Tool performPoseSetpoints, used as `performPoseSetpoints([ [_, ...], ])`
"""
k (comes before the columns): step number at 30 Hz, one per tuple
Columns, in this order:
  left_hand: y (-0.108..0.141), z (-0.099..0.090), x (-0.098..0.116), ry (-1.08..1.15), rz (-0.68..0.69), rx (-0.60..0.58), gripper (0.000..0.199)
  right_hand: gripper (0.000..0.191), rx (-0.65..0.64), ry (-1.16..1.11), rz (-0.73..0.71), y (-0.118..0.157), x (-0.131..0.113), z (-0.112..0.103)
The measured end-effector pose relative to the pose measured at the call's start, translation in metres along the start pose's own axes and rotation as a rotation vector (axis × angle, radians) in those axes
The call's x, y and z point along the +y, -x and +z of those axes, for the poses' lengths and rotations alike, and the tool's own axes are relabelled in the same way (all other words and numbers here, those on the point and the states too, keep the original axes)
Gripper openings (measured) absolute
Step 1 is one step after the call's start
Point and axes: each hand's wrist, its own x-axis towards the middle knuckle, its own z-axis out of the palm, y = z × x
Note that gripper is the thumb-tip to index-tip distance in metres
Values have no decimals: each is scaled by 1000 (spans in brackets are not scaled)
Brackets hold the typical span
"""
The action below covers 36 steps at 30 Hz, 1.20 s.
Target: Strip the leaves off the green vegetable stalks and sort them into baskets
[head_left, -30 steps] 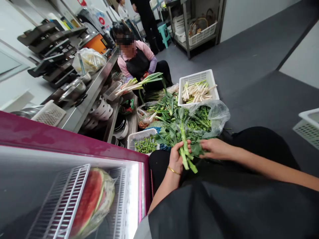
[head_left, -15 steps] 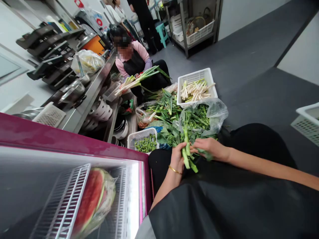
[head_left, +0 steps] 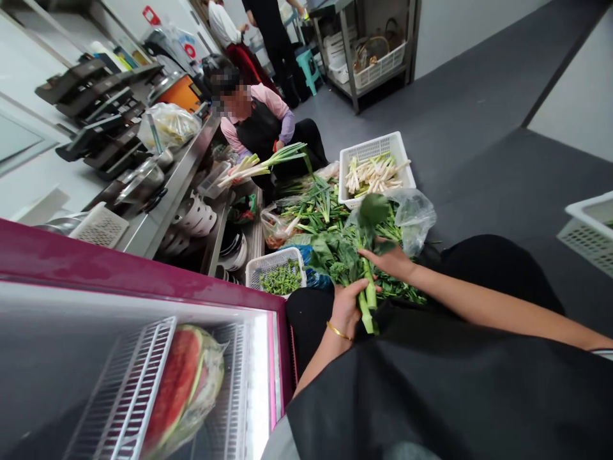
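Observation:
My left hand is closed around the thick pale-green stalks of Chinese broccoli, their cut ends pointing down toward my lap. Leaves and a small floret head spread out beyond the fingers. My right hand is at the upper part of the bunch, fingers closed on a stem beneath a broad dark leaf; that leaf hides part of its grip. Just beyond both hands, more greens lie in a clear plastic bag. A white basket of small cut greens stands beyond my left knee.
A white basket of trimmed white stalks is farther ahead, behind heaped long green leaves. Across from me a seated co-worker holds long scallions. An open fridge with cut watermelon borders my left. Steel shelving runs beyond it.
My right hand has moved up and away along the bunch, and a broad leaf now stands up by it. The left hand keeps its hold on the stalks. The co-worker's scallions have shifted slightly.

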Motion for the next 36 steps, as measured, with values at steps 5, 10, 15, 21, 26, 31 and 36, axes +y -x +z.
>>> performPoseSetpoints([
  [5, -2, -12, 14, 52, 56, 51, 32, 20, -355, 319, -360, 50, 31, -12],
  [10, 5, -20, 20, -57, 72, -44, 34, 20, -536, 450, -162, 47, 44, -46],
  [15, 12, -10, 7, -172, 165, -1, 35, 51, -408, -48, 187, -12, -8, -51],
  [21, 19, -6, 8, -103, 37, -150, 26, 61, -125, -482, 168, 3, -12, -12],
  [26, 21, 0, 1, -78, 6, -162, 24, 53, 43, 96, -140, 20, -12, -34],
  [31, 21, 2, -4, -113, -66, -286, 32, 52, 41, 200, -114, 52, -13, -56],
  [36, 10, -9, -4, -49, -185, -402, 45, 63, -509, -505, 296, 82, 19, -33],
])
